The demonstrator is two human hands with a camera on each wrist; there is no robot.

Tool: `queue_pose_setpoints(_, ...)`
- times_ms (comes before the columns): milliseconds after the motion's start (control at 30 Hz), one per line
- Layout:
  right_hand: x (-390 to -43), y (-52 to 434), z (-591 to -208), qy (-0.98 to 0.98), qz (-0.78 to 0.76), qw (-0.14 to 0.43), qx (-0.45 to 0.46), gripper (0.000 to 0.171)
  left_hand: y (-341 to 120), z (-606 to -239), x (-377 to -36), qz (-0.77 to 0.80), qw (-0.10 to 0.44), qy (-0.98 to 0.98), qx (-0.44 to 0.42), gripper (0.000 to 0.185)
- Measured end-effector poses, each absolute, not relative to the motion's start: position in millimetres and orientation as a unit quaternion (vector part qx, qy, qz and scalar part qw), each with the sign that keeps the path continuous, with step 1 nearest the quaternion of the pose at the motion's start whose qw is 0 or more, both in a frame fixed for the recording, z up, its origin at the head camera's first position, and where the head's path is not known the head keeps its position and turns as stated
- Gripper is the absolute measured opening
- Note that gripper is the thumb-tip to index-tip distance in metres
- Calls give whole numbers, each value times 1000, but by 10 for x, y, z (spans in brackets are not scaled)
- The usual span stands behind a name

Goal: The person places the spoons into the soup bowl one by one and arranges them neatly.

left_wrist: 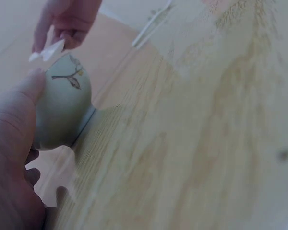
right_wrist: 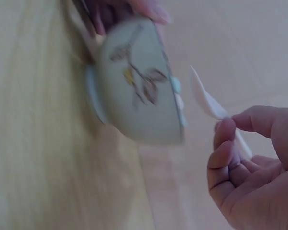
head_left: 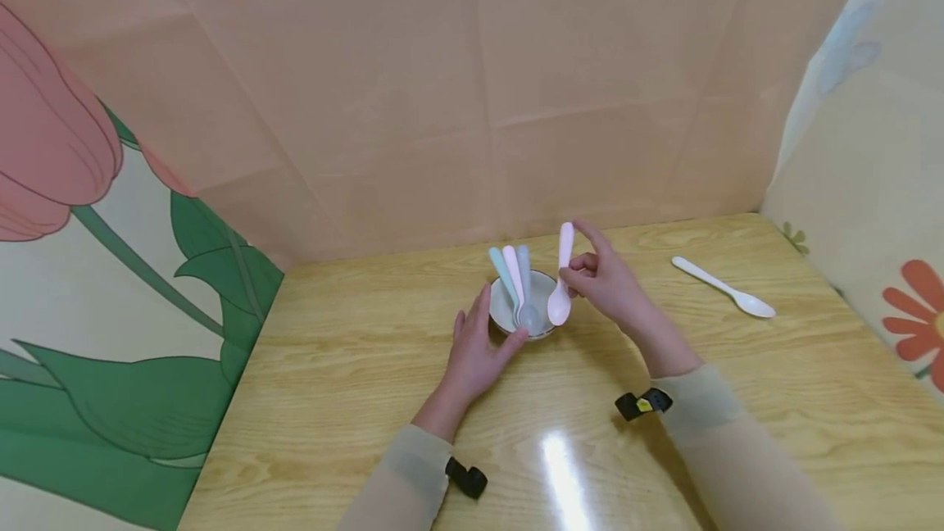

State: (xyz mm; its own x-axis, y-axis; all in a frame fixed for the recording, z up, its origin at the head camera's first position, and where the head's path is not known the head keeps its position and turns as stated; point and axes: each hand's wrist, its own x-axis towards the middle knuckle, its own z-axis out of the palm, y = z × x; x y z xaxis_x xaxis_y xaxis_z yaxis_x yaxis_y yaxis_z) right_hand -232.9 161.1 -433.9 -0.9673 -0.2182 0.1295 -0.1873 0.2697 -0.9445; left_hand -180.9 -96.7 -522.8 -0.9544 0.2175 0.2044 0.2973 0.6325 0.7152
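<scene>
A small bowl [head_left: 542, 289] with a dark rim and a leafy branch pattern on its outside [right_wrist: 139, 79] stands on the table. My left hand [head_left: 472, 355] holds it at the near left, thumb by the front rim and fingers along the side. Inside lean a teal spoon [head_left: 503, 269], a pink spoon [head_left: 511, 259] and a grey-blue spoon [head_left: 524, 265], handles up toward the back. My right hand [head_left: 608, 281] pinches another pale pink spoon [head_left: 558, 307] between thumb and fingers, handle up. The spoon's head hangs over the bowl's right rim, seen apart from it in the right wrist view.
A white spoon [head_left: 711, 285] lies on the wooden table [head_left: 354, 351] to the right of my right hand. Behind the table's back edge hangs a plain pinkish sheet [head_left: 383, 146]. Flower-printed sheets [head_left: 848, 203] flank both sides.
</scene>
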Motion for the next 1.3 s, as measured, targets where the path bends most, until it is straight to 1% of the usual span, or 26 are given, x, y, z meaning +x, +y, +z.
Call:
queue_pose_setpoints(333, -2322, 1437, -4472, 783, -610, -24, -119, 95, -956, -5246, -1821, -399, 51, -904, -142, 103)
queue_pose_setpoints(467, -2316, 1412, -4505, 806, -579, -26, -120, 96, -961, -5247, -1826, -399, 54, -904, -144, 103)
queue_pose_setpoints(867, -2328, 1336, -4547, 850, -512, -38, -118, 90, -953, -5253, -1824, -398, 42, -906, -137, 104)
queue_pose_setpoints(1100, -2371, 1293, -4587, 860, -495, -21, -118, 89, -941, -5254, -1828, -394, 48, -907, -139, 103)
queue_pose_setpoints(1300, -2375, 1262, -4602, 872, -474, -23, -123, 89, -951, -5261, -1833, -394, 49, -907, -140, 103)
